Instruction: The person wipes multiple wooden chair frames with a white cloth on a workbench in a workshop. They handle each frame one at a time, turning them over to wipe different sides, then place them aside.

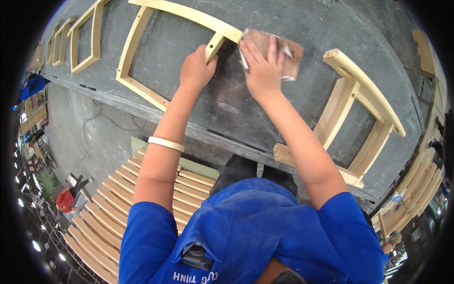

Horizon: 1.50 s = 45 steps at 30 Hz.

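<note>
A pale wooden frame with a long curved rail lies on the dark grey worktable. My left hand is closed round its short post near the rail's right end. Over that same end lies my right hand, blurred by motion, its fingers pressing a folded brown sheet of sandpaper. White edges of the sheet show around the fingers. Part of the rail's end is hidden under the hand and the sheet.
Another wooden frame stands on the table at the right. Several more frames line the far left. Behind the table's near edge, a stack of curved slats sits beside me. A cable runs across the floor; a person in red is at the left.
</note>
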Motion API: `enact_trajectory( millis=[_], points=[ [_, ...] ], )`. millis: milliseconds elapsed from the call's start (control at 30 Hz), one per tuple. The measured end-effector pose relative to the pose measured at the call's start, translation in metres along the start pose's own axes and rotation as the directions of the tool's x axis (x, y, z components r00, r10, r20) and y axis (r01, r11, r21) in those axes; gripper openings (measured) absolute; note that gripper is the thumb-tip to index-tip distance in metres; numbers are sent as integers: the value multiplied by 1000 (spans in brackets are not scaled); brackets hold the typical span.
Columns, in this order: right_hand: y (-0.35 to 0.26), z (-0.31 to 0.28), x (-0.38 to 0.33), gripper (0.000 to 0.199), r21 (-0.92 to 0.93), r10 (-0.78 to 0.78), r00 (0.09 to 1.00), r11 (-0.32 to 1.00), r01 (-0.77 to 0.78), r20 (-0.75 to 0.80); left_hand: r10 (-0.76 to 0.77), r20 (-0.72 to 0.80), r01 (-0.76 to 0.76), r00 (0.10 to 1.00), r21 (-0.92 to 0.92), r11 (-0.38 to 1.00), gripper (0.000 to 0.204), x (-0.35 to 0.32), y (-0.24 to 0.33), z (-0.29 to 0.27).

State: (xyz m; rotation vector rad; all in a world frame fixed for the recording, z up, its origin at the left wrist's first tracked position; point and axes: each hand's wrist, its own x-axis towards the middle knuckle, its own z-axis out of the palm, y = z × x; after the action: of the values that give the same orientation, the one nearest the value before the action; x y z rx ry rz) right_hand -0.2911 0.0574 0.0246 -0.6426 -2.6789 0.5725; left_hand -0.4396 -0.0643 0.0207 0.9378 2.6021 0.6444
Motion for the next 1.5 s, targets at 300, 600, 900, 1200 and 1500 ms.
enact_trajectory(
  millis=[300, 600, 900, 1200, 1500],
  points=[
    [8, -10, -3, 47, -11, -52, 998, 999, 53, 32, -34, 19, 34, 999, 18, 999, 27, 0, 2, -1],
    [69, -91, -30, 37, 437, 416, 909, 815, -382, 19, 102, 178, -104, 979, -2, 995, 24, -13, 5, -29],
    [-5, -140, 15, 25, 605, 185, 970, 758, -244, 158, 447, 3, -404, 895, -422, 812, 52, -45, 16, -33],
    [-70, -133, 44, 32, 194, -143, 972, 964, 179, -188, -82, -96, -43, 992, -869, 494, 51, -37, 26, -63],
    [-134, -220, -57, 29, 964, -787, 557, 229, -138, 267, 33, -600, -123, 799, -110, 986, 22, -37, -29, 14]
  ],
)
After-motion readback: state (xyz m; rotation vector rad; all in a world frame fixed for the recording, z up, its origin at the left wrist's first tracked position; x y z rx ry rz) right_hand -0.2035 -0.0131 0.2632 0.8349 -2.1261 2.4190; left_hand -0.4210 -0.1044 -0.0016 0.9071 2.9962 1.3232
